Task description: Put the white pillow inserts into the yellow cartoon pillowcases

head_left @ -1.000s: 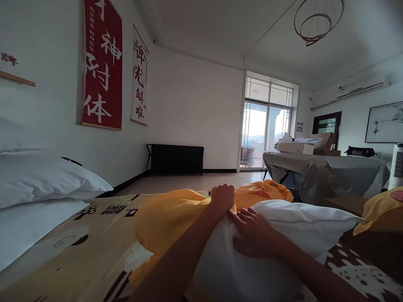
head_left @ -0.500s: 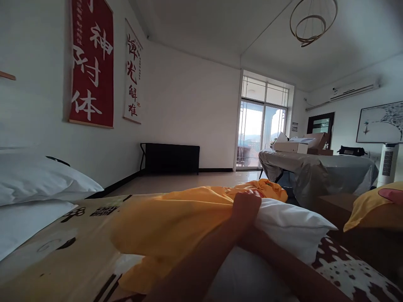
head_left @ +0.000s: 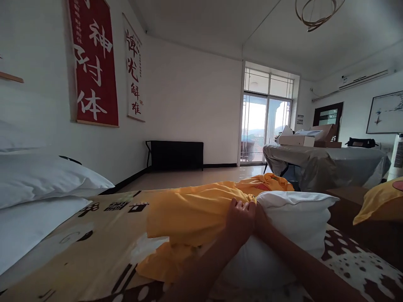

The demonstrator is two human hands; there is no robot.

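Observation:
A yellow pillowcase (head_left: 195,209) lies loosely over the bed, bunched at its far right end. Beside it, on the right, a white pillow (head_left: 296,209) bulges out, its near part passing under my forearms. My left hand (head_left: 241,220) is closed, knuckles up, on the pillowcase's right edge where it meets the pillow. Right against it, my right hand (head_left: 260,216) is closed at the same edge; its fingers are mostly hidden. How far the pillow reaches inside the yellow cloth cannot be seen.
Under everything is a bed with a patterned beige sheet (head_left: 103,235). White pillows (head_left: 53,178) are stacked at left. Another yellow pillow (head_left: 380,201) lies at right on a brown box (head_left: 343,209). Behind stands a plastic-covered table (head_left: 330,161) with boxes; a black folded item (head_left: 176,155) leans by the wall.
My hands have drawn slightly down and closer together at the pillowcase edge. The yellow cloth's left end has shifted right, showing more sheet. The white pillow stands fuller. The view has turned slightly.

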